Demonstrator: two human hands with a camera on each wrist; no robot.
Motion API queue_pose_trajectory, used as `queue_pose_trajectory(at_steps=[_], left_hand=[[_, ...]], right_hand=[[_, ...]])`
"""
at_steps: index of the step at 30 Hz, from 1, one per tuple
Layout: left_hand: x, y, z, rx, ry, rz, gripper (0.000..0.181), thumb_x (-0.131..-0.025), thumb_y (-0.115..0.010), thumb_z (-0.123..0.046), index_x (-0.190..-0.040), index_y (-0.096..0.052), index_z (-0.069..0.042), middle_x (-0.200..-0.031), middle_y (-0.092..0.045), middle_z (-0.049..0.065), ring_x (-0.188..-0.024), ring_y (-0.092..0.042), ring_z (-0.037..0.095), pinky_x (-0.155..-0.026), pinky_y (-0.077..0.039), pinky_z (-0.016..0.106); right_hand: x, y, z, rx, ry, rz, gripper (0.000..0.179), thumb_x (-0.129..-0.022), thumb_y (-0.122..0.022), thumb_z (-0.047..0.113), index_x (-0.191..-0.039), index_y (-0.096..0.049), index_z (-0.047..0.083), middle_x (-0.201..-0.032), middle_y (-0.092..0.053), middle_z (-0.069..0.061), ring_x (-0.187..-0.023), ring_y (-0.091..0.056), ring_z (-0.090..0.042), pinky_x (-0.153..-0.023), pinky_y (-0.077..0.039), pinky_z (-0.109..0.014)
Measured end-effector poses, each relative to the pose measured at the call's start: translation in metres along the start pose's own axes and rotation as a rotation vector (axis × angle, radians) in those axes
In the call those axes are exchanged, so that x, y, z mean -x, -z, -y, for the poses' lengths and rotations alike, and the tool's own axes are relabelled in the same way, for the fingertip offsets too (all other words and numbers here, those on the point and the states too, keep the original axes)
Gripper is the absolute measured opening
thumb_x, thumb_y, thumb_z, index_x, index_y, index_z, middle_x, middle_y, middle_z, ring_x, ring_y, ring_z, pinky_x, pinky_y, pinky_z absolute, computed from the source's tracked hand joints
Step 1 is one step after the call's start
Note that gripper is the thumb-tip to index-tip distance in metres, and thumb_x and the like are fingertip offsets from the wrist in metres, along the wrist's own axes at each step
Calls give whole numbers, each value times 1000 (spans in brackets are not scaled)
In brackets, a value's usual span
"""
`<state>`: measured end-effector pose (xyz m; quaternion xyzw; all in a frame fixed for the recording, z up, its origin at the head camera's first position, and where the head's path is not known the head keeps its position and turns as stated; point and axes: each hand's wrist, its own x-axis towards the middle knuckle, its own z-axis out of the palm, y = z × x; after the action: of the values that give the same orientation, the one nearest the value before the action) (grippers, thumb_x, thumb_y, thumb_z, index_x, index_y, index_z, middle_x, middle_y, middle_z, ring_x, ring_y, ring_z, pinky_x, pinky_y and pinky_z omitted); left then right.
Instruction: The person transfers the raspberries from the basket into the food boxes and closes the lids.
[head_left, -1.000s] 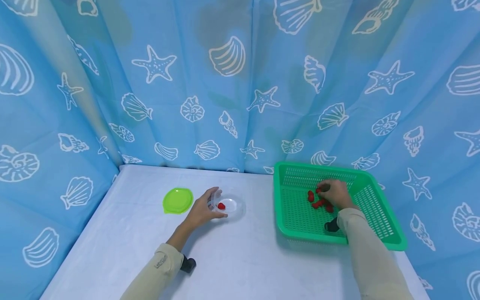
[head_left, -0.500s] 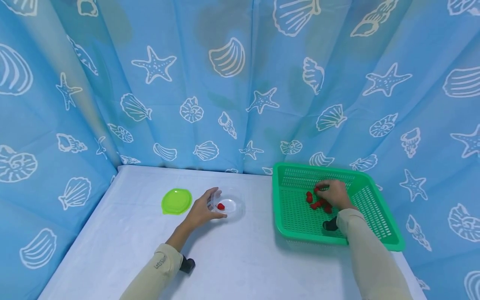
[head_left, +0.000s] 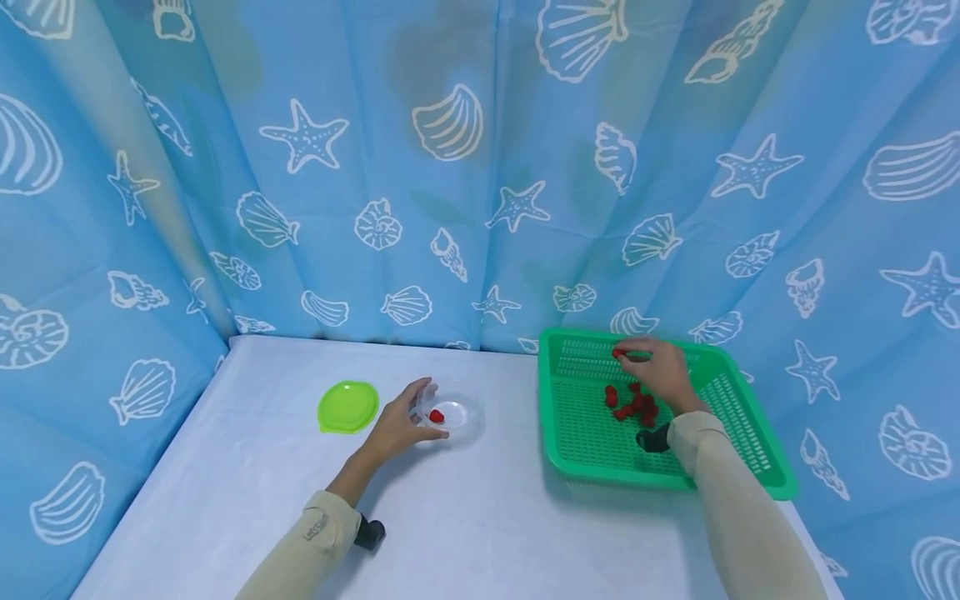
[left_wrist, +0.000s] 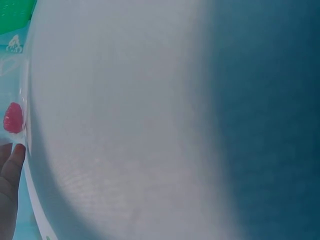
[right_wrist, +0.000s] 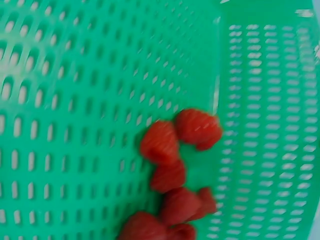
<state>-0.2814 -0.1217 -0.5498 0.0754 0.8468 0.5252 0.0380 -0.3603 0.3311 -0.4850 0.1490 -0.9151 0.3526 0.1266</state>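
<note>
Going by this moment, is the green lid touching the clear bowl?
Apart: the head view shows the lid lying to the left of the bowl, with white table and the left hand between them.

Light is bright, shadows soft, and the right wrist view blurs the raspberries (right_wrist: 160, 143).

basket (head_left: 592, 446): green, rows of slots | raspberries (right_wrist: 160, 142): red | bowl (head_left: 455, 415): clear, colourless | lid (head_left: 348, 407): lime green | tablecloth (head_left: 480, 525): plain white | curtain (head_left: 375, 154): blue, white shell/starfish outlines, greyish-green blotches | sleeves (head_left: 300, 550): beige, dark lettering on left | wrist cameras (head_left: 370, 533): black
</note>
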Motion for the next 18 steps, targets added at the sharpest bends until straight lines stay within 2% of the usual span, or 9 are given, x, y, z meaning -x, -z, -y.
queue_pose_trajectory(at_steps=[5, 10, 14, 18], left_hand=[[0, 0, -1, -7, -9, -4, 97, -68, -90, -23, -149, -38, -14, -149, -44, 7, -138, -38, 31, -100, -45, 43], [2, 0, -3, -9, -4, -3, 96, -69, -90, -22, -149, -38, -13, -150, -43, 7, -138, -38, 30, -101, -44, 44], [2, -1, -3, -6, -1, -5, 96, -69, -90, -21, -149, -38, -13, -150, -42, 8, -138, -38, 32, -100, -45, 44], [1, -1, -4, -8, -4, -10, 96, -69, -90, -20, -149, -38, -14, -149, -43, 8, -138, -38, 32, -100, -45, 44]], right_hand=[[-2, 0, 17, -59, 43, -27, 23, -90, -70, 11, -113, -73, 7, -123, -65, -12, -96, -68, -27, -70, -59, -32], [-2, -1, 39, -121, 50, -31, 29, -92, -69, 15, -119, -70, 7, -118, -67, -12, -98, -68, -28, -75, -58, -35], [-3, -4, 56, -140, 86, -49, 28, -92, -69, 18, -118, -71, 10, -117, -68, -9, -98, -68, -24, -77, -57, -28], [-4, -4, 83, -223, 142, -53, 24, -91, -69, 13, -115, -72, 9, -117, -67, -11, -104, -64, -25, -79, -57, -26]])
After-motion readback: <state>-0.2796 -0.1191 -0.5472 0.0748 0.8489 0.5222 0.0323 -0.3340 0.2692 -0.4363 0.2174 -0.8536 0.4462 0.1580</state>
